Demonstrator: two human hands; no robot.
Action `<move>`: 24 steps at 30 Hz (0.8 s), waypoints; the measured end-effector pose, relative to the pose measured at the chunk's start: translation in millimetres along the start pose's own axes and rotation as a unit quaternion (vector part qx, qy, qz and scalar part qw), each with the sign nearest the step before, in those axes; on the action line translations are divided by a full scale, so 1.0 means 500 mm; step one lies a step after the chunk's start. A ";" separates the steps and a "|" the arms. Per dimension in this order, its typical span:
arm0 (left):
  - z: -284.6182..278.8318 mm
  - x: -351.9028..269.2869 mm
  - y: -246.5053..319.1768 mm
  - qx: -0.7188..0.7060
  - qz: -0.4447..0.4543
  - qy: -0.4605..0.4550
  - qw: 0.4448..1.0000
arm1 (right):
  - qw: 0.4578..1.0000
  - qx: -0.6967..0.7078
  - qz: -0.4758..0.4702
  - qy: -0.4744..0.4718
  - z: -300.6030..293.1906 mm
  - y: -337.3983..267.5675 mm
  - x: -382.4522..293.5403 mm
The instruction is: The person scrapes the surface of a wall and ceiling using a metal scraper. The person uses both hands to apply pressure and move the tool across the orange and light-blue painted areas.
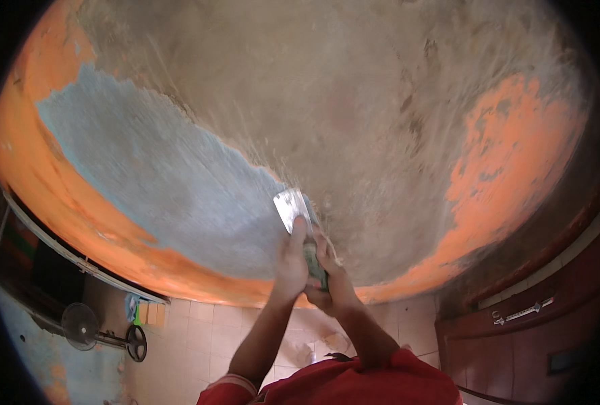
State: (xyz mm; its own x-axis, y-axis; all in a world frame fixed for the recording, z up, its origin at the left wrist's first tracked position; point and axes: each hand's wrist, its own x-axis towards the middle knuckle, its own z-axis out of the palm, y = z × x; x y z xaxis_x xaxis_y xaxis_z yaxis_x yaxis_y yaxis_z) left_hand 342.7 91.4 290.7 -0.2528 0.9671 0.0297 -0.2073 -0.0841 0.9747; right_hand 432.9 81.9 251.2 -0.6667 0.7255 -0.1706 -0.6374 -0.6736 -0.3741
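Both my hands grip one scraper [293, 206] with a wide, shiny metal blade and a dark green handle. My left hand [294, 263] is wrapped along the blade's base and the handle, one digit lying on the metal. On the handle's other side, my right hand [330, 278] holds it, fingers partly blurred. The blade lies at the wall [360, 126], where a blue-grey painted patch [168, 177] meets bare grey-brown plaster. Orange paint [512, 152] covers a ragged area at the right and a curved band along the wall's lower edge.
Pale floor tiles [193, 344] lie below the wall. A black pedestal fan [81, 326] stands at lower left, near small orange-brown boxes [153, 314] and a green item. A dark red door [522, 344] with a metal bolt [523, 311] is at lower right. A dark opening is at left.
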 end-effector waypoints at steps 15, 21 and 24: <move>0.015 -0.001 0.033 -0.061 -0.014 -0.041 0.997 | 0.991 0.057 0.073 -0.098 0.002 -0.007 -0.004; 0.023 -0.021 0.001 -0.038 0.015 0.003 0.999 | 0.996 0.008 0.092 -0.014 -0.017 -0.010 -0.019; 0.016 -0.016 -0.002 -0.091 0.008 0.009 0.996 | 0.998 -0.012 0.051 -0.023 -0.003 -0.001 -0.024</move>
State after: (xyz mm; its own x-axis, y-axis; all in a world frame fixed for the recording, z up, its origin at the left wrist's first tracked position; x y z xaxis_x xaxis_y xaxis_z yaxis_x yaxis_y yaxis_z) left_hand 352.7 85.5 291.4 -0.2732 0.9612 0.0386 -0.3706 -0.1422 0.9178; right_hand 441.7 73.9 252.3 -0.7453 0.6455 -0.1666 -0.5564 -0.7400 -0.3780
